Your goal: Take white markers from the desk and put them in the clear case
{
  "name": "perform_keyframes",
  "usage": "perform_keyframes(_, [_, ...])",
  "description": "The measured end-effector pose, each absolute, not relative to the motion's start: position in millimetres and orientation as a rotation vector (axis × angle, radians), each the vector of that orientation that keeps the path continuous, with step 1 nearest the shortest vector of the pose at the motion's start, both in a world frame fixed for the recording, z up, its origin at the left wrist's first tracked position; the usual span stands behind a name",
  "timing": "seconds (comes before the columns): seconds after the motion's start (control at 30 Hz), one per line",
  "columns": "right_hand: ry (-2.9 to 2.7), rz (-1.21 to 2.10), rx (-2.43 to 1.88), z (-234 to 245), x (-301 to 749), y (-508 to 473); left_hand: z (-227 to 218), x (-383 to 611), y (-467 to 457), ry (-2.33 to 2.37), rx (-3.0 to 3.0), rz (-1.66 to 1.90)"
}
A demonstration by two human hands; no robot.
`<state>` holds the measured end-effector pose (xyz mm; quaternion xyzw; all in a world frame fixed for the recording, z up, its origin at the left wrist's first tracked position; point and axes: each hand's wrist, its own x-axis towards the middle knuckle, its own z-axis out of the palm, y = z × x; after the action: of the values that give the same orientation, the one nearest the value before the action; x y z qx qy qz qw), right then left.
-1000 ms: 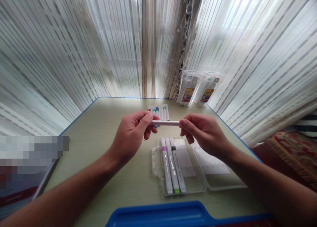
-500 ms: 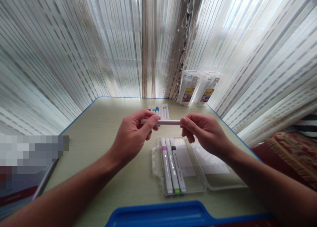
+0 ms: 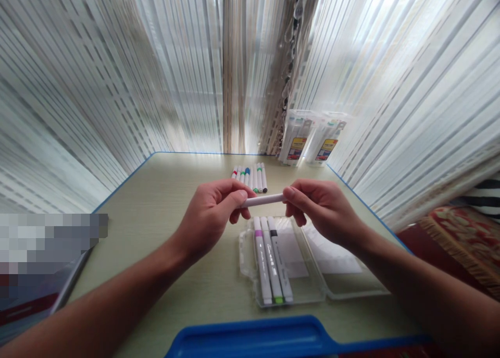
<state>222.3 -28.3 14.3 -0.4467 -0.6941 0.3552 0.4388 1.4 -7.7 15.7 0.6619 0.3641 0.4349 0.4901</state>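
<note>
A white marker [image 3: 264, 200] is held between my two hands above the table, tilted slightly with its right end higher. My left hand [image 3: 219, 207] pinches its left end, and my right hand [image 3: 320, 201] pinches the other end; the fingers hide both tips. Below them lies an open clear plastic case [image 3: 312, 295]. In its left part three markers lie side by side: one with a purple band [image 3: 263, 264], one with a green end [image 3: 272, 259] and one with a black band [image 3: 282, 264].
Several more markers [image 3: 258, 176] lie in two groups farther back on the table [image 3: 156, 191]. Two clear cases with labels [image 3: 297, 147] stand at the back right. A blue tray edge [image 3: 250, 337] runs along the front. Striped curtains [image 3: 187, 76] hang behind.
My left hand has shifted slightly right and down along the marker, which has gone from level to tilted. My right hand has hardly moved. The back markers are less covered.
</note>
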Motion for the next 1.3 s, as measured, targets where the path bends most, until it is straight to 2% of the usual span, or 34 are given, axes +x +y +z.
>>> perform_keyframes(1.1, [-1.841,0.935,-1.076,15.1,220.2,-34.6,20.9,4.6,-16.8,0.871,1.85,0.797])
perform_keyframes(1.3, [-2.022,0.747,-1.151,15.2,221.2,-34.3,21.0,4.3,-17.9,0.881,1.897,0.777])
